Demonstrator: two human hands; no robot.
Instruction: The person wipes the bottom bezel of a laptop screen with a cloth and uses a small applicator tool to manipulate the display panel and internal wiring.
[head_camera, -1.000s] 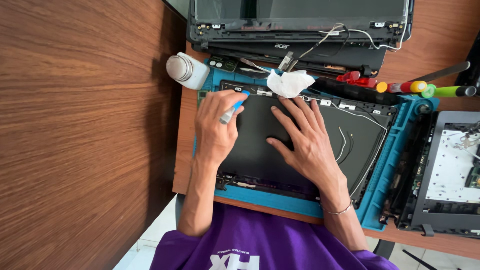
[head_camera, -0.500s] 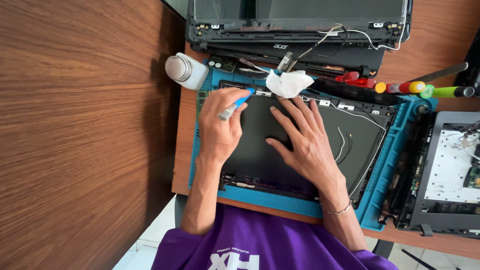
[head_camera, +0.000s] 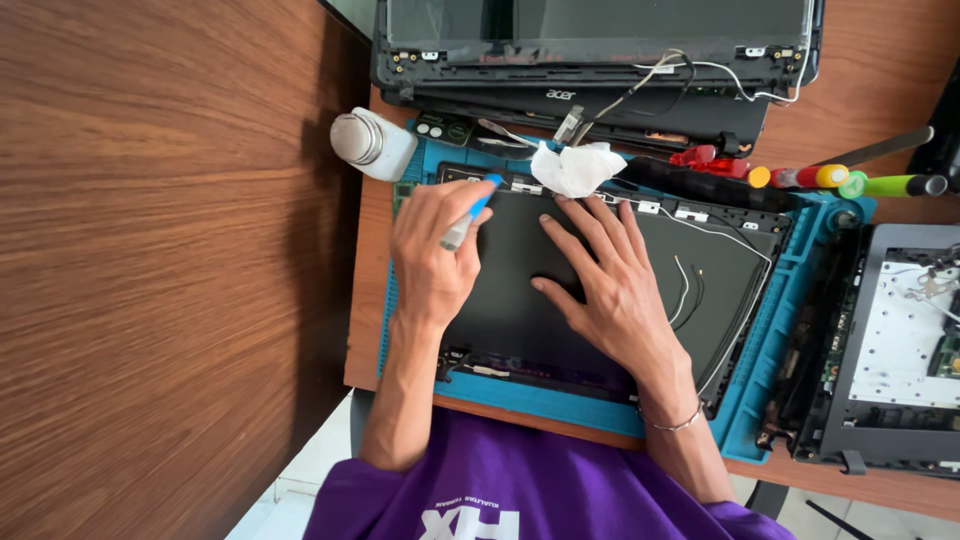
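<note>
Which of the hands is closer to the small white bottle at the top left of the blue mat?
Left. The left hand, holding a blue-tipped tool, sits just below and right of the white bottle. The right hand lies flat on the dark laptop panel, farther right.

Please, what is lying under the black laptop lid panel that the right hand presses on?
Under the black lid panel lies a blue work mat; its edges show in front and at the right, on a wooden table. The panel and the right hand cover the mat's middle.
</note>
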